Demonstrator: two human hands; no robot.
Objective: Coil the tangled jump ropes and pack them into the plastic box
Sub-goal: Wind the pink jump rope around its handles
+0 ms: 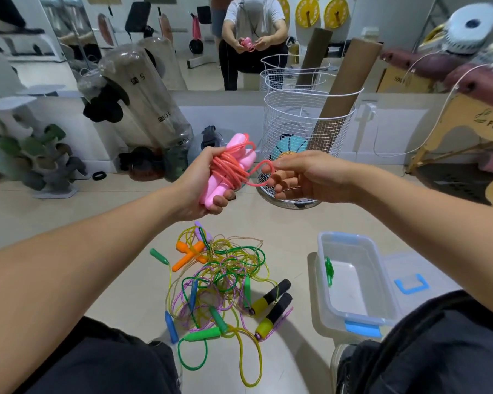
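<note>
A single wide-angle head view looks forward and down from the seated person's eye level, close over both outstretched forearms and the pale tiled floor (120, 223) between the knees. Straight ahead it faces a low wall mirror (199, 52), near enough to reflect the person.

left hand (202, 186): raised, fingers curled, gripping | right hand (302, 174): raised, apparently pinching

The left hand (202, 184) grips the pink jump rope (228, 166) bundle, and the right hand (302, 174) pinches its loose loop. At 6 o'clock lies the tangled pile (217, 282); the plastic box (382, 282) stands at 4 o'clock.
</note>
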